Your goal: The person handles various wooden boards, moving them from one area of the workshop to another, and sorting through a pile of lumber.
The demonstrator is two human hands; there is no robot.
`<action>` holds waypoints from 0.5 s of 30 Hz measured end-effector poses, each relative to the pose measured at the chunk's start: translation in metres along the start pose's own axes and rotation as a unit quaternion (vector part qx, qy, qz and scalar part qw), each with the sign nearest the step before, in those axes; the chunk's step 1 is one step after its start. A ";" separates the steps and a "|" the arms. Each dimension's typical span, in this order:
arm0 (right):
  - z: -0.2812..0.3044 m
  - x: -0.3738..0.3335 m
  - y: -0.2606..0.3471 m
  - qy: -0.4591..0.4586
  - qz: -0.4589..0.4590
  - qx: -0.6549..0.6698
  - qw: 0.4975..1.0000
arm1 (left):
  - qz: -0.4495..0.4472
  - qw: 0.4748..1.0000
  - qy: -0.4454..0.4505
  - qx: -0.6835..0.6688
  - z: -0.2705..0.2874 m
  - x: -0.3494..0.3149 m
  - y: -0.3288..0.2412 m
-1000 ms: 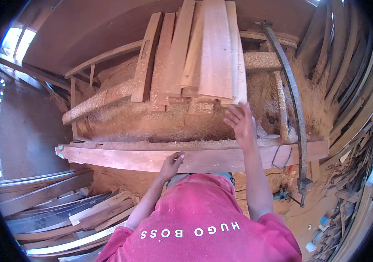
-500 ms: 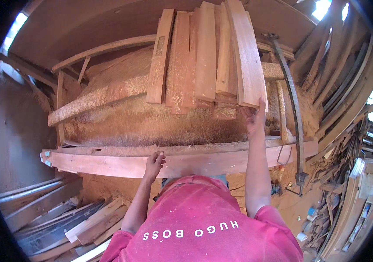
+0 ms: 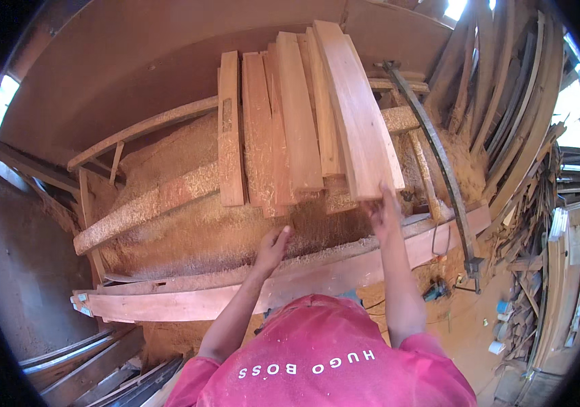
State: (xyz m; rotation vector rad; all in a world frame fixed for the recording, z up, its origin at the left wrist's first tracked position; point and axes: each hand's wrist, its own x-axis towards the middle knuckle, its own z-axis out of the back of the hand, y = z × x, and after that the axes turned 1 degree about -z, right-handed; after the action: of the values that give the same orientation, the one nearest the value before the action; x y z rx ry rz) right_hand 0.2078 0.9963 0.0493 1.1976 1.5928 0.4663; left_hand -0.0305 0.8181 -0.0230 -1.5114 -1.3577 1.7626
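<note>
My right hand (image 3: 383,218) grips the near end of a smooth reddish wooden plank (image 3: 358,122), thumb on top and fingers beneath. This plank lies at the right of a row of boards, over other pieces. Nothing is in my left hand (image 3: 274,249); it hovers with fingers loosely out, just short of the near ends of the boards. Closest to it are a shavings-covered board (image 3: 260,136) and a pale board (image 3: 300,115). At the row's left lies a narrow board with a slot (image 3: 230,129).
A long beam (image 3: 188,303) crosses in front of my body. Behind it, a dusty wooden frame (image 3: 151,203) carries the boards over heaped sawdust (image 3: 235,234). A long metal bar clamp (image 3: 439,156) stands at the right. Timber offcuts (image 3: 531,197) crowd the far right; more planks (image 3: 100,366) lie lower left.
My left hand has moved forward and right, from above the beam toward the boards. My right hand still holds the plank end. The whole view has shifted and tilted.
</note>
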 end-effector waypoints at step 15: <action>0.116 -0.133 0.004 0.116 -0.153 -0.138 0.972 | 0.121 0.969 0.116 -0.182 -0.156 0.001 -0.066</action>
State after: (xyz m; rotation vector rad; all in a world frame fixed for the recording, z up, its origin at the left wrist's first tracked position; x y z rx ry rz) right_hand 0.3072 0.8521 0.0738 0.6914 1.8051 0.6201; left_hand 0.0961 0.9059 0.0474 -2.0873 -1.4827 1.4603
